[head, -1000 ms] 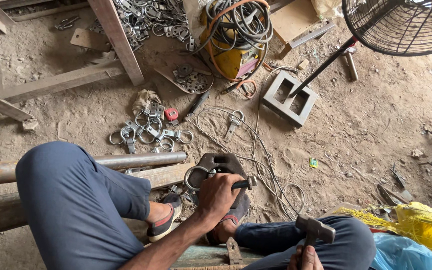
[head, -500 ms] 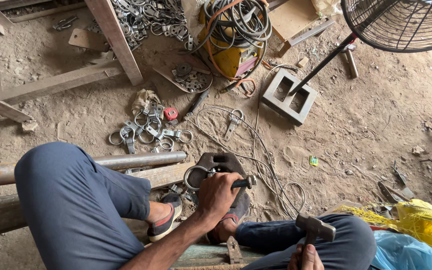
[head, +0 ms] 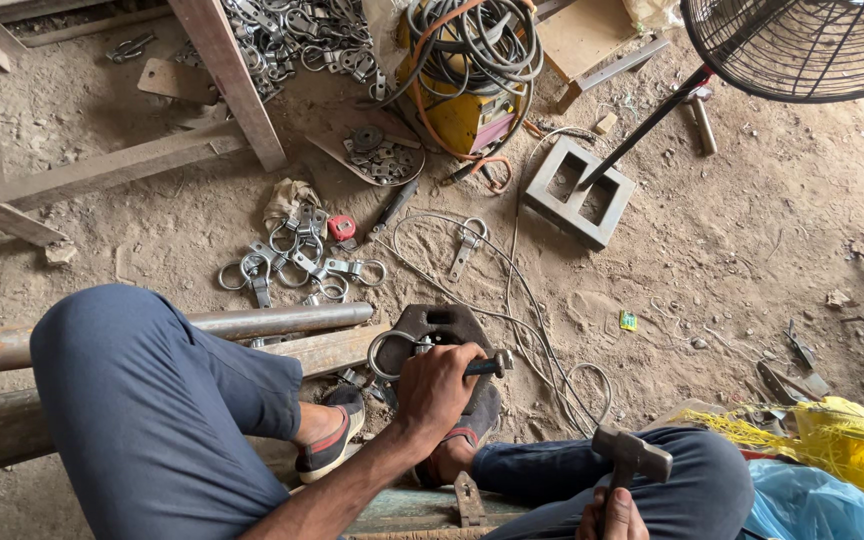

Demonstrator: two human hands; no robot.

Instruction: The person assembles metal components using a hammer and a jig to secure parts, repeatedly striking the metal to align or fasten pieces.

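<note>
Nothing much has shifted since the earlier pictures; both hands sit where they sat, and only the view has drifted a touch; the left hand point(head: 434, 385) is clenched around a short metal bar point(head: 487, 366), whose far end pokes out to the right of the fist; the bar lies across a dark, rounded iron block point(head: 437, 326) that sits on the dirt floor point(head: 712, 260) just ahead of the feet; a steel ring clamp point(head: 387, 352) rests against the block's left edge, right beside the fingers, though whether the hand pins it I cannot tell; the right hand point(head: 612, 512), low at the bottom edge, grips the handle of a hammer point(head: 632, 455), whose head hovers above the right knee, well apart from the block; two rusty pipes point(head: 282, 322) run from the left under the raised left leg; a scatter of finished ring clamps point(head: 292, 262) lies on the ground beyond them, next to a small red tape measure point(head: 341, 227); farther off stands a yellow welding machine point(head: 467, 110) draped in coiled cable, a grey hollow concrete block point(head: 579, 192), and a fan point(head: 802, 45) at the upper right; yellow netting point(head: 842, 450) bunches at the lower right.
</note>
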